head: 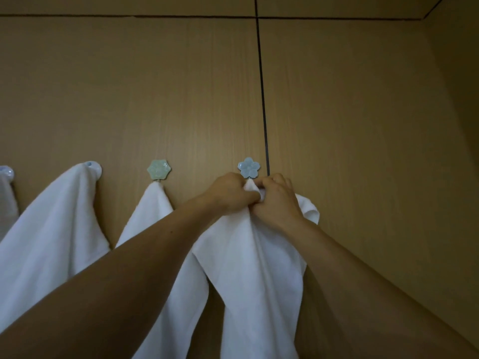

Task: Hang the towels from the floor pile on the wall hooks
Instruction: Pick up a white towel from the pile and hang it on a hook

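Observation:
A white towel (248, 275) hangs from both my hands just under a blue flower-shaped hook (249, 167) on the wooden wall. My left hand (230, 193) grips the bunched top of the towel from the left. My right hand (277, 198) pinches the same bunch from the right, right below the hook. The hook's metal prong is hidden behind the cloth and my fingers. Whether the towel is caught on the hook cannot be told.
A green flower hook (159, 170) holds a second white towel (155, 211). Further left a round hook (90, 165) carries a larger white towel (51, 229). Another hook (6, 172) shows at the left edge. A dark panel seam (263, 99) runs down the wall.

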Demonstrator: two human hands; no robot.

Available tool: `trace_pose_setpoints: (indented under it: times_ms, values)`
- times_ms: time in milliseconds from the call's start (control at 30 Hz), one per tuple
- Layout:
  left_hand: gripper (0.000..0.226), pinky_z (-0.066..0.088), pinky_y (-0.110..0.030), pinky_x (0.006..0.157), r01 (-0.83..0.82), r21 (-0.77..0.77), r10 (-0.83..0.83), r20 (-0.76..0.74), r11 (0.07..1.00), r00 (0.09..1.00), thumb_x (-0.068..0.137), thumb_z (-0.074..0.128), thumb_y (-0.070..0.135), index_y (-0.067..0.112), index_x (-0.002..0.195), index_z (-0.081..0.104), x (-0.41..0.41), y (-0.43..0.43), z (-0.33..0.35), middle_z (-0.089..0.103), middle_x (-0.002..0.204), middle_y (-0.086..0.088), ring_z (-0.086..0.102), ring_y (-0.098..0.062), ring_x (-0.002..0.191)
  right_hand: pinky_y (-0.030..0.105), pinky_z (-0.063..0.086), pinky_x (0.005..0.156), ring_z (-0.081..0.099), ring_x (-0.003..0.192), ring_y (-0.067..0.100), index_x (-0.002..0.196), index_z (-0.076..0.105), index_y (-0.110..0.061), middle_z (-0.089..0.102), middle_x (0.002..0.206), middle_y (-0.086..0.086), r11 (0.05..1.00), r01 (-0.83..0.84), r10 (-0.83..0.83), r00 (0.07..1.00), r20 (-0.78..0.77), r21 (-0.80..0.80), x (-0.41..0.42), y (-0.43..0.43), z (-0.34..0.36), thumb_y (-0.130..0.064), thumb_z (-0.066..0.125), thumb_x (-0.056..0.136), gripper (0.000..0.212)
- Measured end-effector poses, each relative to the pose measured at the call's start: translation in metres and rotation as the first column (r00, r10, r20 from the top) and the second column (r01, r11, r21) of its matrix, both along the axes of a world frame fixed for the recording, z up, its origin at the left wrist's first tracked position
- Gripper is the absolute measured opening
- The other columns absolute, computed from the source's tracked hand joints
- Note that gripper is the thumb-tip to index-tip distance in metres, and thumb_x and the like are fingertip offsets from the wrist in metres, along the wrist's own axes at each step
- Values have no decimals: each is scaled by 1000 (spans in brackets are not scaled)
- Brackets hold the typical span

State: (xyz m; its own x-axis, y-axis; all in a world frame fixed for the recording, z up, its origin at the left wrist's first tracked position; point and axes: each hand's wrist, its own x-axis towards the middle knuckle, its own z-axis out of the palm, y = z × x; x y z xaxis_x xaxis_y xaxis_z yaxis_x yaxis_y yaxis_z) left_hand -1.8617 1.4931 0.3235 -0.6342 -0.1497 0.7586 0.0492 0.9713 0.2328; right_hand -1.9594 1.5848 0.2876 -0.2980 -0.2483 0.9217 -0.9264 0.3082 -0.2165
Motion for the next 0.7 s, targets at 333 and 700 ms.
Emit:
trace_pose_setpoints:
  times_ms: [333,700]
  values:
    - [16,41,-5,46,463,493,-297,-380,736,876,95,55,34,21,95,64,-12,1,-74,66,78,10,64,-4,64,34,50,75,63,91,24,112,62,-11,66,101,4,996,-80,88,939,332,-36,17,2,-17,-32,52,90,32]
    - [65,57,-31,78,411,570,-267,-322,711,908,72,77,48,12,122,57,4,0,-130,66,111,-2,64,-19,101,22,49,61,65,83,12,114,60,-19,67,95,-3,843,-313,530,628,570,-438,17,1,-113,-34,50,98,24]
